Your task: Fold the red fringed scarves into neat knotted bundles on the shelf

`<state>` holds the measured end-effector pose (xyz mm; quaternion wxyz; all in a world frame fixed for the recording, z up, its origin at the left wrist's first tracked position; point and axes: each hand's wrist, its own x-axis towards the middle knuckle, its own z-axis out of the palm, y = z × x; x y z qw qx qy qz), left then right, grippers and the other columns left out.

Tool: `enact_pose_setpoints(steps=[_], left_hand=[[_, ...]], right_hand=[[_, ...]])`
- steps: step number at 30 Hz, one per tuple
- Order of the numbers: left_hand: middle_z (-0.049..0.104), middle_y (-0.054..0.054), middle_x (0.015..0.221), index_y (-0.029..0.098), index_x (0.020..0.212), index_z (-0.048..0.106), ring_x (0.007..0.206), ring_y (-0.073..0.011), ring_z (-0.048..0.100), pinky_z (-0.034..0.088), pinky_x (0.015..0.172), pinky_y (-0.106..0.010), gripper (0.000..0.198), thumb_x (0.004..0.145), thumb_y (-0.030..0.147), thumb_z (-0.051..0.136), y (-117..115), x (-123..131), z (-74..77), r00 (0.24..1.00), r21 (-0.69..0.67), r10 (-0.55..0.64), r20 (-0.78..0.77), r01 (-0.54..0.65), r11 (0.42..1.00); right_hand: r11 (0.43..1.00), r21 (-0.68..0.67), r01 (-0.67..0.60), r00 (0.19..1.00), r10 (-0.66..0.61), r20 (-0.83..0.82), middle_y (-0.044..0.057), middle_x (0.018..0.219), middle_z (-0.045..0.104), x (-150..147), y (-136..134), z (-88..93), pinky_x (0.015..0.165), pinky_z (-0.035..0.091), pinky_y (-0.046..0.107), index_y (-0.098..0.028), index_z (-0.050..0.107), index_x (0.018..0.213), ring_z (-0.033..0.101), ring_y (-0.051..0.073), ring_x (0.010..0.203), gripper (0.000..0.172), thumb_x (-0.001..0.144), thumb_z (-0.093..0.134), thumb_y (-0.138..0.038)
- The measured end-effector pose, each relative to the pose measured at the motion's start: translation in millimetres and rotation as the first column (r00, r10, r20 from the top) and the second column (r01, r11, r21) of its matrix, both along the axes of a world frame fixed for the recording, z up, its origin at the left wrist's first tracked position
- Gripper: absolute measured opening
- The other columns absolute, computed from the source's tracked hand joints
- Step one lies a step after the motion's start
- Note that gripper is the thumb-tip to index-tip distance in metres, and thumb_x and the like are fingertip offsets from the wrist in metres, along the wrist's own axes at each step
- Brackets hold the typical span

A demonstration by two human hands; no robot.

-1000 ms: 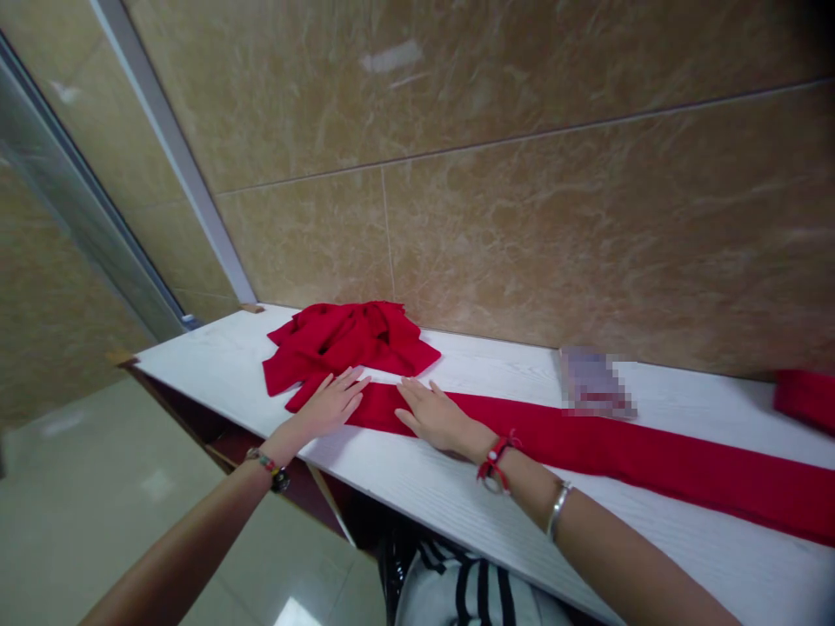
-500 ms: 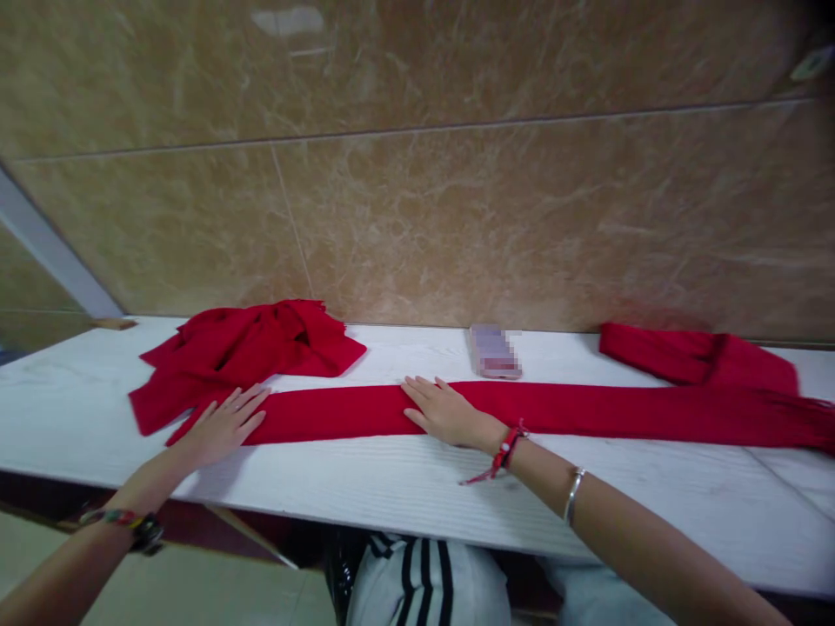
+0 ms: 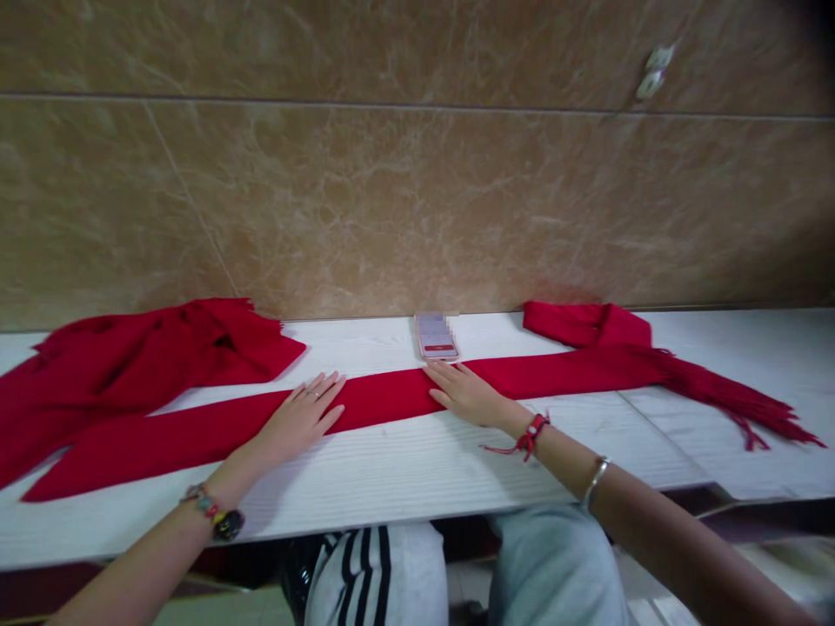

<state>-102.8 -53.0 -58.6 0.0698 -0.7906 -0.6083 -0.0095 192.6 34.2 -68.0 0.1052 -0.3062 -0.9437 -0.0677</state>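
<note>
Scarf (image 3: 384,398) under flat hands
Left hand (image 3: 301,419) and right hand (image 3: 464,393) lie open, palms down, on the scarf stretched across the surface (image 3: 404,474); a phone (image 3: 436,337) sits just beyond the right hand.

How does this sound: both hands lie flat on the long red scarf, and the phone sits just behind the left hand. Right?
Not quite. The phone sits just behind the right hand, not the left hand, as the head view shows. The rest holds: both hands lie flat on the long red scarf.
</note>
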Motion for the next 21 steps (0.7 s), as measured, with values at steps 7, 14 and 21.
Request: enact_pose_setpoints(steps=[7,14,21], left_hand=[[0.028,-0.005,0.141,0.019,0.134,0.031,0.129,-0.0239,0.026,0.028,0.101,-0.043,0.053,0.085,0.039,0.023,8.2,-20.1,-9.7,0.999,-0.008,-0.033,0.003,0.033,0.999],[0.033,-0.009,0.138,0.013,0.123,0.047,0.127,-0.0248,0.030,0.030,0.101,-0.042,0.050,0.083,0.035,0.026,61.3,60.4,2.4,0.984,0.128,-0.178,0.031,0.172,0.977],[0.032,-0.007,0.139,0.016,0.132,0.035,0.127,-0.0198,0.028,0.027,0.103,-0.036,0.050,0.088,0.039,0.029,102.0,184.7,9.8,0.857,0.037,-0.511,0.070,0.509,0.860]], right_hand=[[0.962,0.128,0.241,0.947,-0.262,0.187,0.019,0.136,0.033,152.8,26.8,-2.5,0.089,0.036,0.056,-0.011,0.049,0.119,0.030,0.031,0.125,0.037,0.089,0.029,-0.016],[0.937,0.098,0.334,0.915,-0.347,0.206,0.016,0.137,0.034,151.9,21.7,17.7,0.091,0.036,0.053,-0.014,0.048,0.121,0.025,0.030,0.127,0.038,0.091,0.027,-0.023],[0.982,0.043,0.186,0.959,-0.191,0.210,0.012,0.141,0.028,143.2,34.2,14.4,0.093,0.034,0.051,-0.017,0.031,0.133,0.022,0.025,0.129,0.043,0.093,0.019,-0.030]])
